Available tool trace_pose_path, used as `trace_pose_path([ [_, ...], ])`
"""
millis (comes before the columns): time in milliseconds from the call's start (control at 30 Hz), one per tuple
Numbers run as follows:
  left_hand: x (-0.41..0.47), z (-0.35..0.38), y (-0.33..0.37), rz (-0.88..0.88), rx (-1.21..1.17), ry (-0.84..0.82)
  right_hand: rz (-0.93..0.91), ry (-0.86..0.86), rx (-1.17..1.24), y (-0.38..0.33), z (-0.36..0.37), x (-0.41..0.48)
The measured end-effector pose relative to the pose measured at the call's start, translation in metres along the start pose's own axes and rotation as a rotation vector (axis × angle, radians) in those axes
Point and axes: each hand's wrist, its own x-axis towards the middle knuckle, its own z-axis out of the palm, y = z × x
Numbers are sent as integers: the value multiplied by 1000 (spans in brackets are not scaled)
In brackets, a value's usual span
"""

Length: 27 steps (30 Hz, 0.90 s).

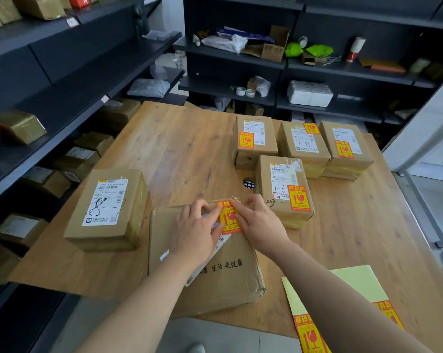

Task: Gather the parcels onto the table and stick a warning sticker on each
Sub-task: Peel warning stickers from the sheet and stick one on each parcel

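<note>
A flat brown parcel (223, 271) lies at the near edge of the wooden table (179, 154). A red and yellow warning sticker (228, 217) sits on its far right corner. My left hand (197, 230) and my right hand (258, 222) both press straight fingers on that sticker from either side. To the left stands a parcel (108, 207) with a white label and no sticker. Several parcels bearing stickers stand beyond: one close on the right (284, 189) and three in a back row (253, 141), (303, 149), (345, 149).
A yellow backing sheet (342, 286) with more warning stickers lies at the table's near right, partly under my right forearm. Dark shelving with more parcels (21, 126) runs along the left; shelves with bags and tape rolls (246, 91) stand behind. A cable hole (249, 184) sits mid-table.
</note>
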Motion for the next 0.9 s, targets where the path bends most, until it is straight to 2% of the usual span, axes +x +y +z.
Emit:
trace_pose_path([
  [100, -1, -1, -6, -6, 97, -69, -40, -60, -165, 4, 0, -2],
  [267, -4, 1, -4, -28, 153, -76, -154, -64, -311, 1, -6, -21],
  [467, -11, 6, 7, 15, 155, -8, -303, -134, -144, 5, -9, -21],
  [600, -9, 9, 3, -5, 112, -101, -301, -201, -144, 4, -7, -6],
  [700, -13, 9, 5, -11, 118, -71, -311, -129, -102, 5, -3, -16],
  [800, -19, 4, 18, 136, 98, 83, -438, 43, -90, 6, -1, -30],
  [833, -21, 5, 20, 174, 93, 134, -462, 69, -82, 8, 0, -32],
  [900, -27, 5, 20, 189, 69, 128, -476, 56, -69, 10, 0, -34],
])
